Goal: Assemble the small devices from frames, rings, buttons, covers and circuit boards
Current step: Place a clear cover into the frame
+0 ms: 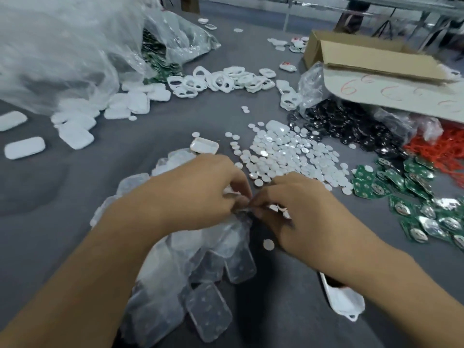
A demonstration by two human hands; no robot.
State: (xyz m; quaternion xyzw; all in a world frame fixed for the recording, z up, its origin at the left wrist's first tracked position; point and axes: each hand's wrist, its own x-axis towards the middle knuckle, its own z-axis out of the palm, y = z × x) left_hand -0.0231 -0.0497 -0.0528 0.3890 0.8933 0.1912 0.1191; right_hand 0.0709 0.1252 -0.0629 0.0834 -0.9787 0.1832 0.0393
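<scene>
My left hand (198, 194) and my right hand (298, 212) meet at the table's middle, fingertips pinching the same small part (247, 205); blur hides what it is. Under them lies a clear plastic bag of translucent covers (208, 312). A pile of white round buttons (283, 151) spreads just beyond my hands. Green circuit boards (411, 194) lie to the right. White frames with holes (221, 80) are heaped further back, and white covers (75, 131) lie at the left. Beneath my right forearm rests a white frame (344, 300).
A big clear plastic bag (57, 46) fills the back left. A cardboard box (371, 59) stands at the back right over a bag of black rings (346, 126). Red parts (437, 151) lie at the far right. The table (50, 197) is covered in grey cloth.
</scene>
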